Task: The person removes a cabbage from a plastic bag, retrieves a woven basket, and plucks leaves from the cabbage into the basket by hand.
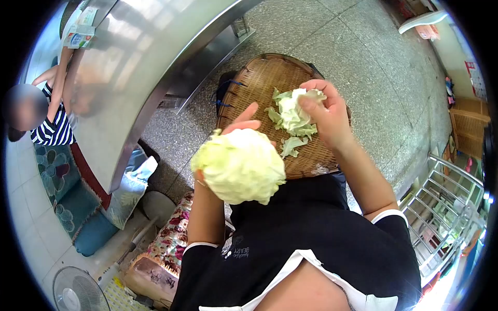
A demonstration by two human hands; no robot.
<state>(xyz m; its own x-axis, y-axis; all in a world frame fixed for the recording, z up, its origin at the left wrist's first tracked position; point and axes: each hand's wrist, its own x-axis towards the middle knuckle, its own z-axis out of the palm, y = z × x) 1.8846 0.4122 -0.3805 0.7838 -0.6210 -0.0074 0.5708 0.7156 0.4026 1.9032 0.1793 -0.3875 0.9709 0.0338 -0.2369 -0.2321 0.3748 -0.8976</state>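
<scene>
Work surface was a woven bamboo tray (254, 70), brown, blue ties on its left edge, near edge up against the wearer's dark clothes. Couldn't tell what it rested on.

Cabbage (241, 166) sat over the tray's near-left edge, up in the left hand (241, 122). That hand was half open behind it, fingers extended past the far side, palm hidden. Right hand (329, 114) was over the right half of the tray, curled, thumb and fingers pinching pale leaves (293, 114). One leaf scrap (294, 146) lay on the weave just beside them.

Room: grey speckled floor (373, 67), shiny metal table (124, 67) to the left, another person (54, 122) in a striped top at its far side, arm along the edge. Lower left: fan (78, 293), floral cloth (179, 228), teal cushion (96, 236). Right: metal rack (441, 207), wooden cabinet (469, 124).

Writing: shirt (321, 233) was black with white trim, chest print readable as "BEARY" plus a second word too small to be sure of. Packet (80, 37) on the metal table had green and blue printing; brand not legible. Wall sheet (474, 80) at right had red marks, also unreadable.
</scene>
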